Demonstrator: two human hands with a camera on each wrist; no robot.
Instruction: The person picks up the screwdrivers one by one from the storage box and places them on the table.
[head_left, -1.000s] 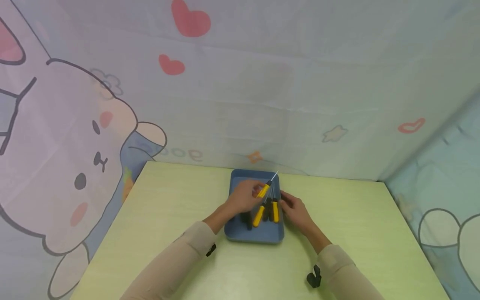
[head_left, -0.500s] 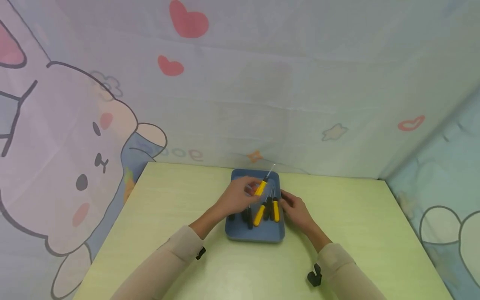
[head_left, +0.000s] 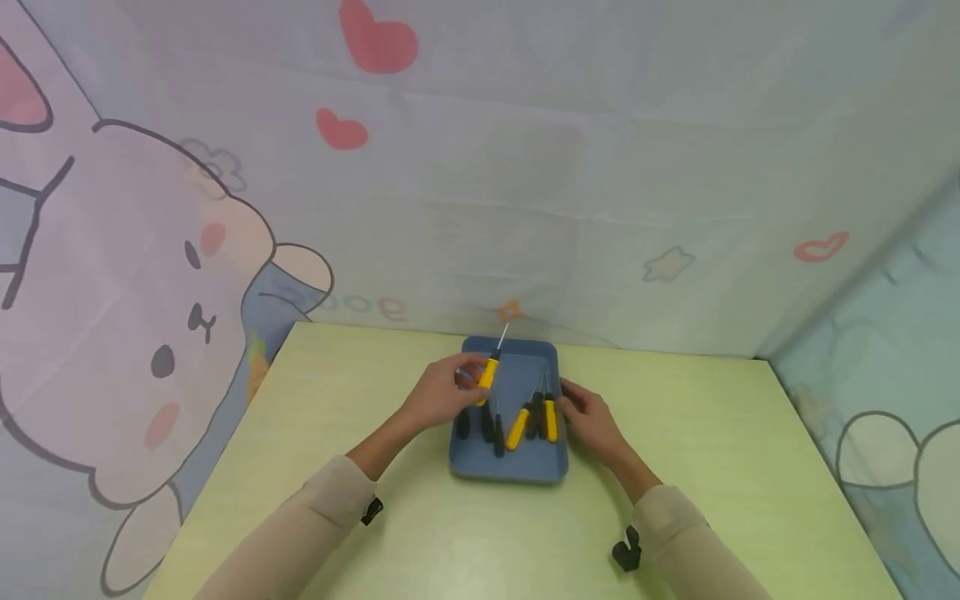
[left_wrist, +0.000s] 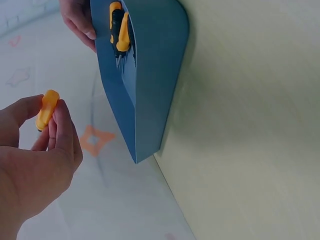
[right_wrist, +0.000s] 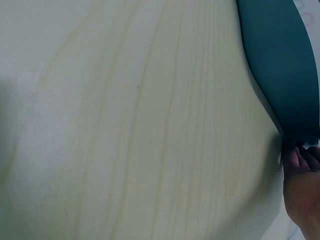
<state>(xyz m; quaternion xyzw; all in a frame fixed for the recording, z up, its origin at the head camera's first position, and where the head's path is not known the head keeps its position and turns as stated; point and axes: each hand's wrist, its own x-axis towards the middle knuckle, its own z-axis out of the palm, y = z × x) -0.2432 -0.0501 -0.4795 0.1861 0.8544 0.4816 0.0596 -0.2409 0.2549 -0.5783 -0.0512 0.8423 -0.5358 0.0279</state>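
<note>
My left hand (head_left: 444,392) pinches a screwdriver (head_left: 488,377) by its yellow handle, above the left part of the blue tray (head_left: 510,472). Its thin metal shaft points up and away. In the left wrist view, thumb and fingertips close round the yellow handle (left_wrist: 48,107), and the shaft is out of sight. Inside the tray, two yellow-and-black screwdrivers (head_left: 518,427) and a black-handled one lie to the right. Several black handles (head_left: 498,435) lie to the left. My right hand (head_left: 596,421) holds the tray's right side, its fingertips at the wall (right_wrist: 280,65).
The tray stands on a pale yellow-green table (head_left: 697,450), near its back edge. A printed cloth wall (head_left: 525,208) with hearts and a rabbit rises behind and to the sides. Dark clips (head_left: 627,550) hang at both cuffs.
My left hand has carried the screwdriver leftward, away from the other yellow handles, and tipped it more upright. Black handles at the tray's left show more now. The right hand stays at the tray.
</note>
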